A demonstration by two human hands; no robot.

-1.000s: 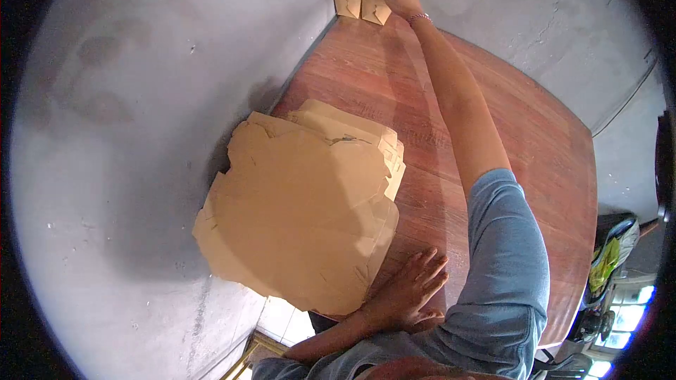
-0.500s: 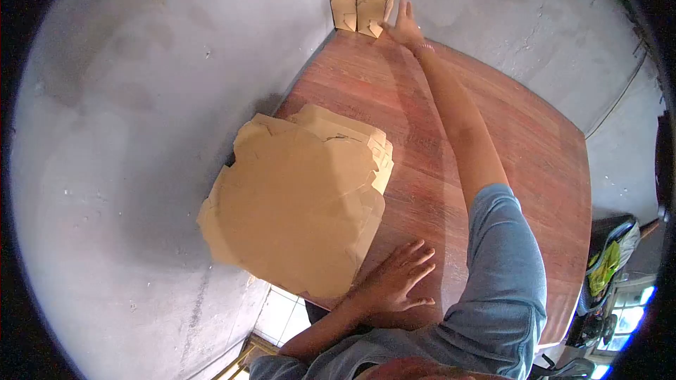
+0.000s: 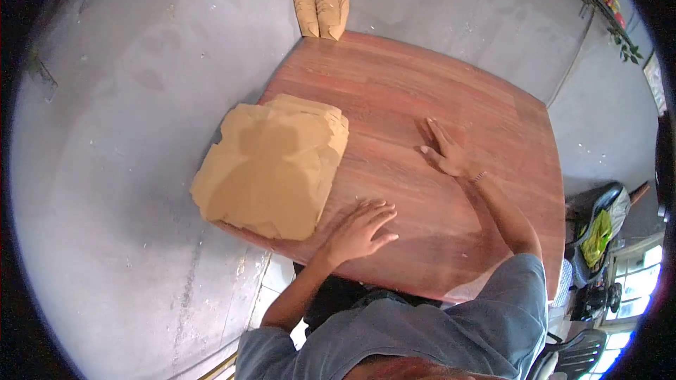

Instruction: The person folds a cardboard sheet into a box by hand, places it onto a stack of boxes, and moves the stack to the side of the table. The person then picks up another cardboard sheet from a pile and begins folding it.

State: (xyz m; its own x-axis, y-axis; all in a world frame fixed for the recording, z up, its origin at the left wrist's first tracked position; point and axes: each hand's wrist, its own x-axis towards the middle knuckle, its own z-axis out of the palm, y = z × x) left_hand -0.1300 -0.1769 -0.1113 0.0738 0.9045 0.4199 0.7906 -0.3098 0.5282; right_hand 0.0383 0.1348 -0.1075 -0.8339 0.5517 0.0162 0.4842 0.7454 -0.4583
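Note:
A pile of flat brown cardboard sheets [image 3: 271, 169] with cut, notched edges lies on the left of the reddish wooden table [image 3: 394, 91], against the wall. Just right of the pile's near corner is my left hand [image 3: 360, 231], fingers spread and holding nothing. My right hand [image 3: 449, 158] is over the middle of the table, fingers stretched out, with nothing in it. Whether either palm touches the wood I cannot tell. At the far corner of the table stand tall stacks of folded cardboard pieces [image 3: 320, 3], leaning by the wall and away from both hands.
Grey walls [image 3: 127, 141] border the table on the left and far sides. To the right, beyond the table edge, sits a chair with a yellow-green bag [image 3: 598, 239]. Another dark chair [image 3: 574, 352] stands at the lower right.
My right hand has drawn back from the cardboard stacks at the far corner to the table's middle. My left hand stays open near the pile. The camera view has shifted.

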